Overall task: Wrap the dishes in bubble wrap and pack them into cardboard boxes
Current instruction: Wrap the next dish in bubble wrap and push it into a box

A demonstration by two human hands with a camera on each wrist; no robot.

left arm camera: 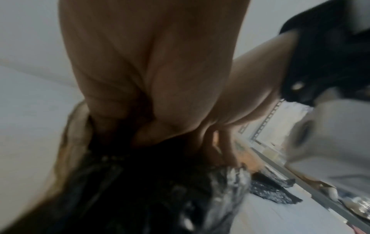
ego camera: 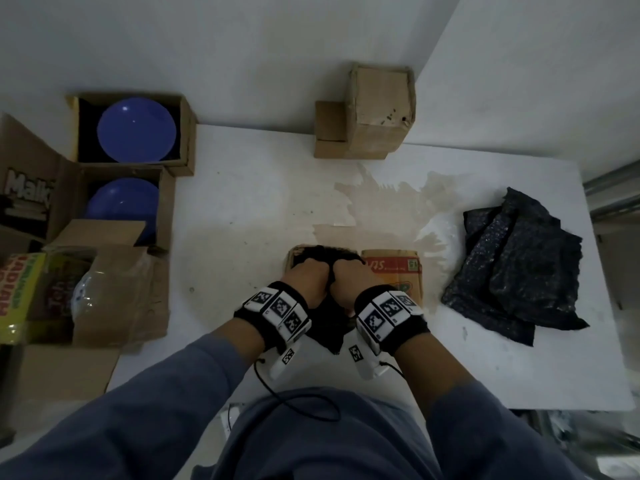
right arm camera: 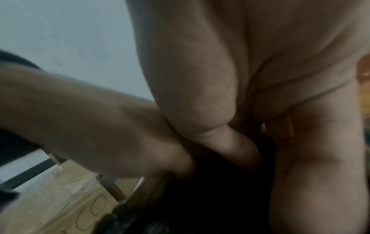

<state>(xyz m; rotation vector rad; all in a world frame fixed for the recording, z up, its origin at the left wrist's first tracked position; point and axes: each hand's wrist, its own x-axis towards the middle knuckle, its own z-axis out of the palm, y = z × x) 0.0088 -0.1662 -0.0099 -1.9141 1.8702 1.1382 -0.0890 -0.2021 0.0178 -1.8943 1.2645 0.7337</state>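
A bundle of black bubble wrap (ego camera: 325, 329) sits half inside a small open cardboard box (ego camera: 393, 270) near the table's front middle. My left hand (ego camera: 308, 277) and right hand (ego camera: 349, 275) are side by side on top of it, fingers curled into the wrap. The left wrist view shows the left hand (left arm camera: 152, 126) gripping the black bubble wrap (left arm camera: 140, 197). In the right wrist view the right hand (right arm camera: 260, 126) grips the black wrap (right arm camera: 220, 197) too. What is inside the bundle is hidden. Two bare blue plates (ego camera: 136, 129) (ego camera: 121, 202) lie in open boxes at the left.
A pile of black bubble wrap sheets (ego camera: 519, 268) lies at the right of the white table (ego camera: 242, 202). A closed cardboard box (ego camera: 377, 112) stands at the back. More cardboard boxes (ego camera: 121, 289) and a yellow-green carton (ego camera: 17, 296) crowd the left edge.
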